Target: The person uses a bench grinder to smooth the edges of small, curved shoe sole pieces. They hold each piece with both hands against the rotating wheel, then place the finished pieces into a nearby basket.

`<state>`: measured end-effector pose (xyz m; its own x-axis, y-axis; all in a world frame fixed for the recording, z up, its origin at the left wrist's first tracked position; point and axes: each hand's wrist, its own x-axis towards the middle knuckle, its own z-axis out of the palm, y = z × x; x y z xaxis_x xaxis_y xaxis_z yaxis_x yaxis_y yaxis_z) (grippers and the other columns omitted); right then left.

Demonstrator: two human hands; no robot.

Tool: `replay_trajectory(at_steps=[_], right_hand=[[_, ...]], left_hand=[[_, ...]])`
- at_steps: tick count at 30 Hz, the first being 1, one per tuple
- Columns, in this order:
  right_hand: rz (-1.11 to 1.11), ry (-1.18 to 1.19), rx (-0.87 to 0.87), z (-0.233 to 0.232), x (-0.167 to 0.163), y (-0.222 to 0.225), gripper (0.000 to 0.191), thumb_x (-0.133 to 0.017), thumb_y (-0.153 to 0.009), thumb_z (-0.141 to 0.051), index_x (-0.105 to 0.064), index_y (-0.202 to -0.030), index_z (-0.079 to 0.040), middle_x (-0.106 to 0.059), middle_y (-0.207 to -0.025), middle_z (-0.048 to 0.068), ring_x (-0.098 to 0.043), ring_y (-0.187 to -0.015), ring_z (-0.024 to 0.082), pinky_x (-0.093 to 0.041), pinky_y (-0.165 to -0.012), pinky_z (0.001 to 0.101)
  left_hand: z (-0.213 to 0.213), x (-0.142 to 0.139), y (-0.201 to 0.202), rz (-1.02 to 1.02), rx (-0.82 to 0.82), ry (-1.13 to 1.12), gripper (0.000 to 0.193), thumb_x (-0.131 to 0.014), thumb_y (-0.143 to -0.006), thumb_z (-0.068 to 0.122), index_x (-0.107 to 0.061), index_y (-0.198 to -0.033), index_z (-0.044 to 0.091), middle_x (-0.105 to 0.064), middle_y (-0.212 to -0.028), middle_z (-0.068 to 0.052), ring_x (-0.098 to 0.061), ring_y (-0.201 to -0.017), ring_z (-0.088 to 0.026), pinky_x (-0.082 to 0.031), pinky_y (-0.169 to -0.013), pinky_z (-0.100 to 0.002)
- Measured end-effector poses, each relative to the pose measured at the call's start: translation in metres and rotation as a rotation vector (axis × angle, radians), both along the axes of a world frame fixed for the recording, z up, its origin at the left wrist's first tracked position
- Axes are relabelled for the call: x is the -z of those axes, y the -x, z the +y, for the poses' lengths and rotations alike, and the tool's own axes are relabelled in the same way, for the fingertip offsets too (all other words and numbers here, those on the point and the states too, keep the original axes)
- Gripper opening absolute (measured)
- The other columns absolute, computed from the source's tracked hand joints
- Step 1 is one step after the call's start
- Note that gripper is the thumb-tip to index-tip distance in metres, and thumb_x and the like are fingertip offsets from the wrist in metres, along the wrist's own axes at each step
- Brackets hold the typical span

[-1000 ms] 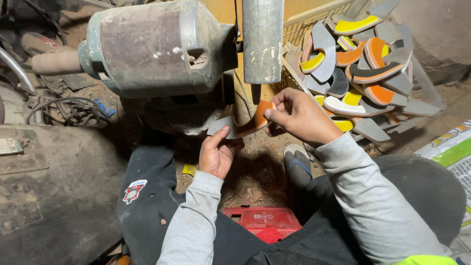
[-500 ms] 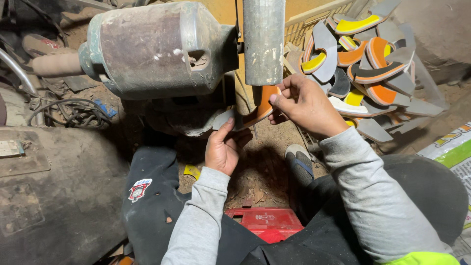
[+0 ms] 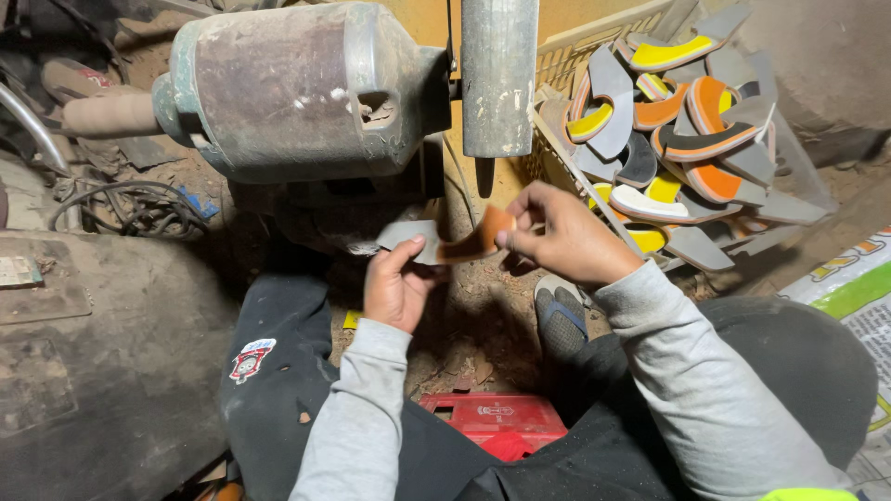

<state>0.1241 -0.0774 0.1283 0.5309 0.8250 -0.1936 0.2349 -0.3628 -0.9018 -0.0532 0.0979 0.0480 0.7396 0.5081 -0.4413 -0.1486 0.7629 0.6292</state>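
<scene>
Both hands hold one curved shoe-sole piece (image 3: 455,243), grey at its left end and orange at its right. My left hand (image 3: 394,283) pinches the grey end, thumb on top. My right hand (image 3: 561,237) grips the orange end. The piece sits just below the grey cylindrical grinding wheel (image 3: 498,74), a short gap apart from it. The wheel is mounted on a worn motor housing (image 3: 297,88) to the left.
A basket (image 3: 566,65) at the upper right is piled with several grey, orange and yellow sole pieces (image 3: 687,139). A red box (image 3: 492,417) lies between my legs. Tangled cables (image 3: 139,209) lie at the left, printed sacking (image 3: 858,288) at the right edge.
The sole piece has come down and away from the wheel. Both hands moved lower with it, the right hand shifting left along the orange end.
</scene>
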Motion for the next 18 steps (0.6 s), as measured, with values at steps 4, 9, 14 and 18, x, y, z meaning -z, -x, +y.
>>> replay_trajectory(at_steps=[4,9,14,18], right_hand=[[0.344,-0.015,-0.111,-0.006,0.005,-0.002,0.017,-0.068,-0.089,-0.002,-0.06,-0.104,0.0,-0.069,-0.092,0.004,-0.069,-0.088,0.012,-0.056,-0.076,0.0249],[0.43,0.002,-0.135,-0.01,0.001,0.001,0.012,-0.063,-0.087,0.002,-0.056,-0.096,-0.001,-0.067,-0.089,0.003,-0.072,-0.087,0.011,-0.06,-0.074,0.027],[0.288,-0.019,-0.239,-0.012,-0.007,0.003,0.013,-0.065,-0.086,0.003,-0.058,-0.097,-0.001,-0.068,-0.088,0.005,-0.071,-0.085,0.011,-0.057,-0.076,0.0261],[0.106,-0.031,-0.222,-0.017,-0.009,0.001,0.016,-0.068,-0.084,0.002,-0.059,-0.097,-0.002,-0.066,-0.086,0.004,-0.067,-0.083,0.01,-0.056,-0.074,0.0263]], left_hand=[[0.004,-0.028,0.008,-0.083,-0.024,-0.262,0.026,-0.073,-0.091,0.005,-0.068,-0.115,-0.002,-0.075,-0.11,-0.011,-0.071,-0.1,-0.02,-0.055,-0.095,-0.034],[-0.006,-0.054,0.009,-0.14,0.035,-0.46,0.025,-0.076,-0.09,0.0,-0.073,-0.114,-0.001,-0.073,-0.108,-0.008,-0.066,-0.099,-0.015,-0.052,-0.095,-0.031],[-0.007,-0.065,0.01,-0.336,0.117,-0.427,0.023,-0.073,-0.088,-0.001,-0.074,-0.111,-0.001,-0.072,-0.111,-0.011,-0.066,-0.104,-0.018,-0.05,-0.099,-0.032],[-0.006,-0.065,0.012,-0.448,0.153,-0.399,0.025,-0.073,-0.085,-0.002,-0.072,-0.11,-0.001,-0.068,-0.113,-0.011,-0.065,-0.106,-0.02,-0.05,-0.101,-0.032]])
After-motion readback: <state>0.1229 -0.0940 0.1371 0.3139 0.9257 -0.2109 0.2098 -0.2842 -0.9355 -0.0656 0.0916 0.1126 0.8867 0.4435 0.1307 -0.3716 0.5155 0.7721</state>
